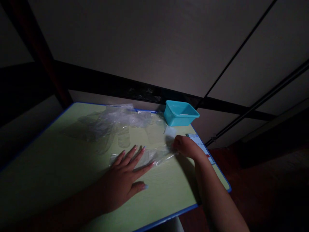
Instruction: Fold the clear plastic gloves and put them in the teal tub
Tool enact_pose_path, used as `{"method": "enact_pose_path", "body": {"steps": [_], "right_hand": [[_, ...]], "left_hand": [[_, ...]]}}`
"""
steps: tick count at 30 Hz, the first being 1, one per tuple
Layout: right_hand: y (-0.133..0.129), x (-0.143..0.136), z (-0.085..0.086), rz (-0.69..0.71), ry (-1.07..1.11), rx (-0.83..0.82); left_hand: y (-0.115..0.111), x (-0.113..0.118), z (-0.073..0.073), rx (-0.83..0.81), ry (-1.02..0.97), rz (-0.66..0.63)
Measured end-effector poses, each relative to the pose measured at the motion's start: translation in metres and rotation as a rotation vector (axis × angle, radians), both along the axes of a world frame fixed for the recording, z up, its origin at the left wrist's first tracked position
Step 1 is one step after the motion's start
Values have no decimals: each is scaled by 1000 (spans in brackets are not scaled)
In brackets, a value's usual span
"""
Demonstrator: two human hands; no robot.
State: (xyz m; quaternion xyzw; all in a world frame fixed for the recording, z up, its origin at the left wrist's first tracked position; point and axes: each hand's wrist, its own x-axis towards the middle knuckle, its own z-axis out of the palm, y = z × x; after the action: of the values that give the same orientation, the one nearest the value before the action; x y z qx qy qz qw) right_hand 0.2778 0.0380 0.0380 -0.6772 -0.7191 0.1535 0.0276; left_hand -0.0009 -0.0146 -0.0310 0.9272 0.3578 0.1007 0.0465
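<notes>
My left hand (125, 177) lies flat with its fingers spread, pressing one end of a clear plastic glove (160, 156) onto the table. At the other end, my right hand (183, 145) is closed on the thin plastic, which stretches between both hands in a crumpled strip. The exact outline of this glove is hard to make out. Beyond my left hand spreads a loose pile of clear plastic gloves (116, 120), some with finger shapes showing. A small whitish piece (170, 130) lies just past my right hand; its kind is unclear.
A turquoise plastic basket (181, 116) stands at the table's far right corner. Along the right edge lies a phone (201, 146) with a lit screen, close to my right forearm. The pale green table (154, 196) has a blue rim; pale panels rise behind it.
</notes>
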Motion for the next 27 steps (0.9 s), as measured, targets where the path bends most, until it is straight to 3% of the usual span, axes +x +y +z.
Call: {"method": "enact_pose_path", "body": {"steps": [4,9,15,22,27], "right_hand": [[-18,6,6,89,102,24],[-37,26,-1,301,354,44],[-40,42,-15,358,445,180],[-38,53,-26,426,458,130],[-41,56,-27,384,477,108]], "left_hand": [[0,1,1,-2,23,-1],[0,2,-1,30,-3,5],[0,1,-1,30,6,6],[2,2,1,-7,4,4],[2,2,-1,9,-18,6]]}}
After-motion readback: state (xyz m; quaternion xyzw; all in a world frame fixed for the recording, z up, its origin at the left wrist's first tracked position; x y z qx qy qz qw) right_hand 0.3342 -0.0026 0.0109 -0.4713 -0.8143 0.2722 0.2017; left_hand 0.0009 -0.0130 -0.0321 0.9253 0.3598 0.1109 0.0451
